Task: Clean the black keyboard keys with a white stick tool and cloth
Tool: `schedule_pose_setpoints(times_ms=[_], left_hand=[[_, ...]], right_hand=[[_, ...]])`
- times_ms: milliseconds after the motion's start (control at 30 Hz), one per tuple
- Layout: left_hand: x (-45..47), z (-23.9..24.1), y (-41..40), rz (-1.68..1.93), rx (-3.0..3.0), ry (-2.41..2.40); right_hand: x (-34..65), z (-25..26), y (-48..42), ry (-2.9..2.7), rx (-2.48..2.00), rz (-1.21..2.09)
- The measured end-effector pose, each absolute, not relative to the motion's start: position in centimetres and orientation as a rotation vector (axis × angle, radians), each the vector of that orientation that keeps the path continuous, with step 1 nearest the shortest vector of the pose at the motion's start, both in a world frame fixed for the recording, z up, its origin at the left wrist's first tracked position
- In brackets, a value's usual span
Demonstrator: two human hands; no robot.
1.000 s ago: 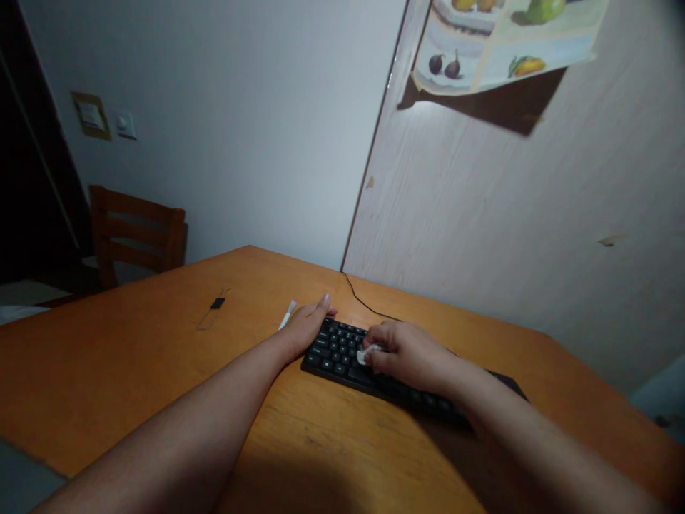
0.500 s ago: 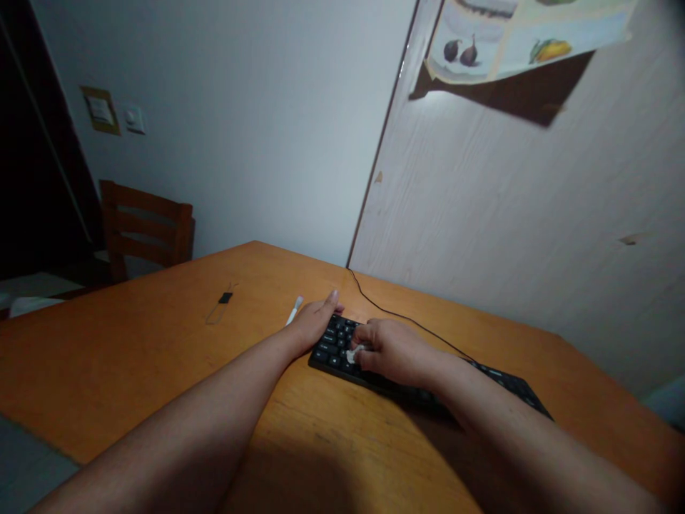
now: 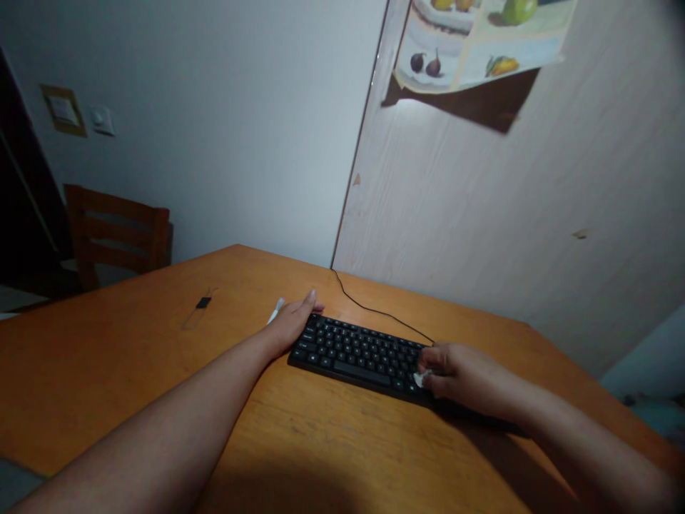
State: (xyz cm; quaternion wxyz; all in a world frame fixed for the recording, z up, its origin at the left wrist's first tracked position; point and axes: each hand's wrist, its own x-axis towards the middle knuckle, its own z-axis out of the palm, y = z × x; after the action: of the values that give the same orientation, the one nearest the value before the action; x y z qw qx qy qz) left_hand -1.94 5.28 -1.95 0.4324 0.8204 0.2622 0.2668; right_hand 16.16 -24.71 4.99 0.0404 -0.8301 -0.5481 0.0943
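Lying flat on the scuffed, orange-brown wooden table (image 3: 332,439), the black keyboard (image 3: 364,357) looks to me like light, stiff plastic, long and slim, its small keys apt to give under a push; I'd take it by the short ends or the plain rim. Over its right part, the right hand (image 3: 460,373) has thumb and fingertips closed on a white wad (image 3: 421,379), crumpled and probably soft, like tissue. The left hand (image 3: 292,323) lies against the keyboard's left end, thumb raised; its other fingers are mostly hidden, so I can't tell whether they grip or merely steady. Just beside that hand is a slender white tool (image 3: 276,312), and farther left a small black clip (image 3: 203,303) with thin wire arms. A thin, bendy cable (image 3: 374,310) winds beyond. Farther off are a slatted wooden chair (image 3: 116,230) and a pale, grainy panel (image 3: 454,214) bearing a curling fruit poster (image 3: 484,44).
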Motion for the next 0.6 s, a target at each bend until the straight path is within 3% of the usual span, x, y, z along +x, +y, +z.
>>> schedule_pose_setpoints(times_ms=[200,600], left_hand=[[-2.0,-1.9,5.3,0.659,1.998,0.655],[-1.3,-3.2,6.2,0.616,1.716,0.523]], right_hand=[[16.1,6.5,-24.2,-1.612,-2.543,0.271],[5.5,4.7,-11.6,-1.907,-2.103,0.147]])
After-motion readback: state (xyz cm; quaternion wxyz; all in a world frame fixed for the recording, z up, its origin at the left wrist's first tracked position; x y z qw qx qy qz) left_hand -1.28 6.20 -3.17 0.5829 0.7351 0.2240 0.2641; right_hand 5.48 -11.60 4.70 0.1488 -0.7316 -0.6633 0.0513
